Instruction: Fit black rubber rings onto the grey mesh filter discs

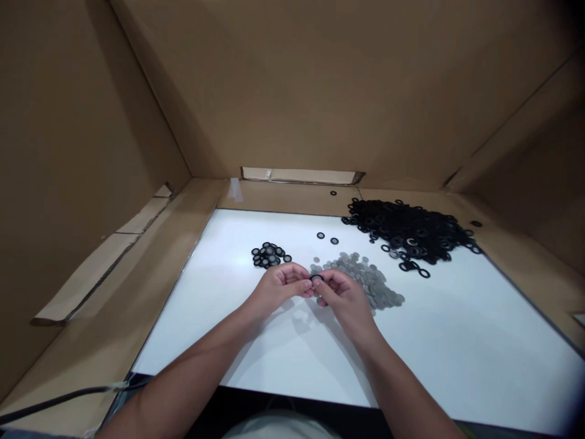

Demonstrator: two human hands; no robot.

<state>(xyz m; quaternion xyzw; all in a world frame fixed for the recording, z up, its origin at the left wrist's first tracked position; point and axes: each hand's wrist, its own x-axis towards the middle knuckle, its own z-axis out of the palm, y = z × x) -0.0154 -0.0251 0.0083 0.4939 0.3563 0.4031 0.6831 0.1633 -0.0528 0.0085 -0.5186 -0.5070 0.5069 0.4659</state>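
Between the fingertips of both hands is a small black ring (317, 277), held above the white board. My left hand (287, 281) pinches its left side, and my right hand (338, 289) has the thumb pressed over its middle. A grey disc may sit inside the ring, but the thumb covers most of it. Behind and right of my right hand spreads a pile of grey discs (365, 277). Beyond my left hand lies a small heap of black rings with grey discs in them (269, 253).
A large pile of loose black rings (406, 228) covers the back right, partly on the cardboard. Two disc-filled rings (328, 238) lie apart near the middle. Cardboard walls (292, 91) enclose the white board (192, 341). A black cable (68, 399) runs in at the lower left.
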